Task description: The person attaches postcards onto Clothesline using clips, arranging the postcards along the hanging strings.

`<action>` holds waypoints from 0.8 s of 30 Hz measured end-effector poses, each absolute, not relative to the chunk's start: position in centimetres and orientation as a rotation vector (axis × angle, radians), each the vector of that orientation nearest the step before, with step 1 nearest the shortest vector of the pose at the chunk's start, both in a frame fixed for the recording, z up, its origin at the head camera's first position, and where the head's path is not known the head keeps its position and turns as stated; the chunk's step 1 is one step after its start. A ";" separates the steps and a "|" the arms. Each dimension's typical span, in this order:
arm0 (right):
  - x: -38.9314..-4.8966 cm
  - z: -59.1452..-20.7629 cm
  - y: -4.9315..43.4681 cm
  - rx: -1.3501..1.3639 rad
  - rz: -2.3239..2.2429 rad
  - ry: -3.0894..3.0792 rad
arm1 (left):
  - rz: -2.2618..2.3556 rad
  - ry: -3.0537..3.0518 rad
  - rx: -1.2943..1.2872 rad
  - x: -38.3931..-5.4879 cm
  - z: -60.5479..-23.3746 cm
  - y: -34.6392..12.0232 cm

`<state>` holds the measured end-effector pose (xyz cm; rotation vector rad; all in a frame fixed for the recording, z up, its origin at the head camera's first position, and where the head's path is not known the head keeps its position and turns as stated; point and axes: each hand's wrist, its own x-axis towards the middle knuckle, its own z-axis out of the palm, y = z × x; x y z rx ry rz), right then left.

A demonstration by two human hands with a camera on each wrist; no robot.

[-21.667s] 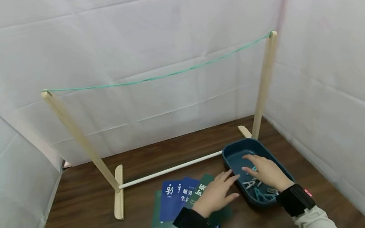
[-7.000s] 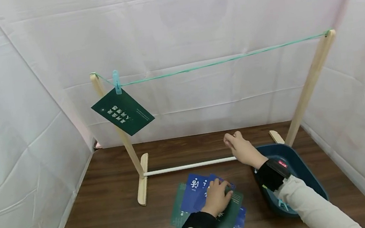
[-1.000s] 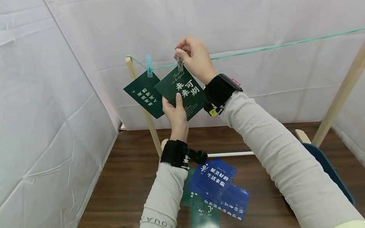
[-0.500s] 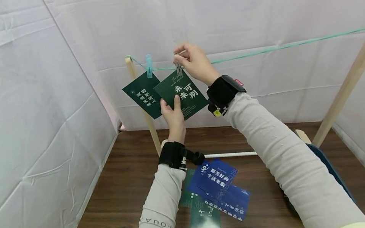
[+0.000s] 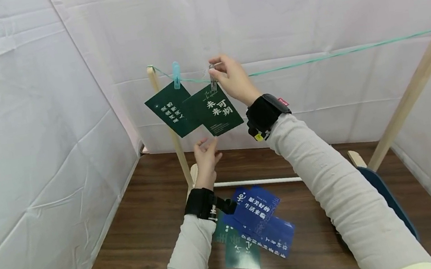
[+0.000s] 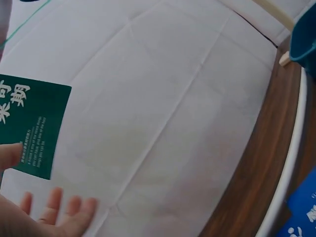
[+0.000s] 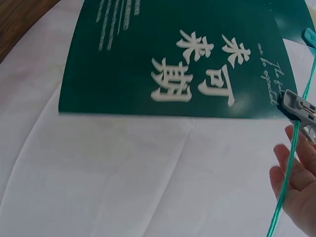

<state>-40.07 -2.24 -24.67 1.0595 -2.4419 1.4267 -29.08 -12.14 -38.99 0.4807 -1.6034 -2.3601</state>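
My right hand (image 5: 234,79) pinches a grey clothespin (image 5: 214,83) at the green line. The clothespin's jaws bite the top corner of a dark green card (image 5: 219,115) with white characters, which hangs tilted. In the right wrist view the clothespin (image 7: 300,106) straddles the line and the card's edge. Below the card, my left hand (image 5: 205,163) is off it, fingers loosely spread and holding nothing. To its left, another green card (image 5: 169,109) hangs from a light blue clothespin (image 5: 177,75), partly behind the first card.
The green line (image 5: 312,61) runs between two wooden posts (image 5: 411,99), joined low by a white rod (image 5: 262,181). Blue cards (image 5: 271,236) and green cards (image 5: 241,256) overlap on the brown table. A dark blue basin (image 5: 392,202) stands right, partly hidden by my right sleeve.
My left hand has let go of the green card and moved down away from it. The right hand stays at the grey clothespin, and the card now hangs from it.
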 end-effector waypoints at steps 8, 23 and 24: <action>-35.6 -22.9 -1.7 0.947 1.311 -2.525 | -2.442 -1.801 0.517 -28.2 -41.4 -11.0; -33.7 -23.5 0.8 1.011 1.334 -1.986 | -2.099 -2.138 -0.153 -24.5 -45.9 -0.2; -33.7 -23.7 1.1 1.003 1.343 -1.982 | -2.073 -2.161 -0.218 -24.6 -46.6 0.9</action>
